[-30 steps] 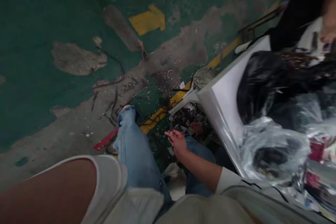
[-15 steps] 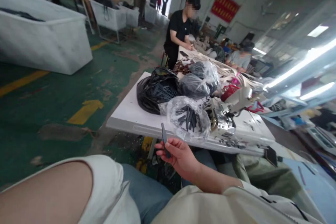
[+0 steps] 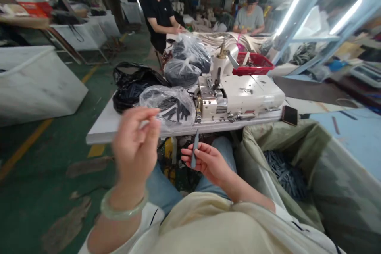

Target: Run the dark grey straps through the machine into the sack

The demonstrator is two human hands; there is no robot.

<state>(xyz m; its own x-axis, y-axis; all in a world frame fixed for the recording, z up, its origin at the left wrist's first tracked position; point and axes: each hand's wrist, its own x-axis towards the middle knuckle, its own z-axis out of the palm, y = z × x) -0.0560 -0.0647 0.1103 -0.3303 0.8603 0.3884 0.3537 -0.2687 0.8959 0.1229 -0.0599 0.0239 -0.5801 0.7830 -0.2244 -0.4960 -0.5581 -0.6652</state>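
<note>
My right hand (image 3: pixel 210 162) is held over my lap and pinches a narrow dark strip (image 3: pixel 194 150) that stands upright between its fingers. My left hand (image 3: pixel 135 147), with a pale green bangle (image 3: pixel 122 211) on the wrist, is raised in front of me. Its thumb and fingers are drawn together in a pinch, and I cannot make out anything in them. Just beyond both hands lies a clear plastic bag of dark strips (image 3: pixel 171 105) on the white table (image 3: pixel 101 129). A cream sewing machine (image 3: pixel 238 95) sits right of that bag.
A black bag (image 3: pixel 131 85) and further clear bags (image 3: pixel 186 61) lie on the table, with a red basket (image 3: pixel 253 64) behind and a phone (image 3: pixel 289 115) at the edge. An olive sack of dark strips (image 3: pixel 285 170) stands at my right. Two people (image 3: pixel 159 12) (image 3: pixel 250 18) work farther back. A white bin (image 3: pixel 35 81) stands left.
My view swung up from the floor to the table. My right hand rose from under the table with the strip, and my left hand came up in front of me.
</note>
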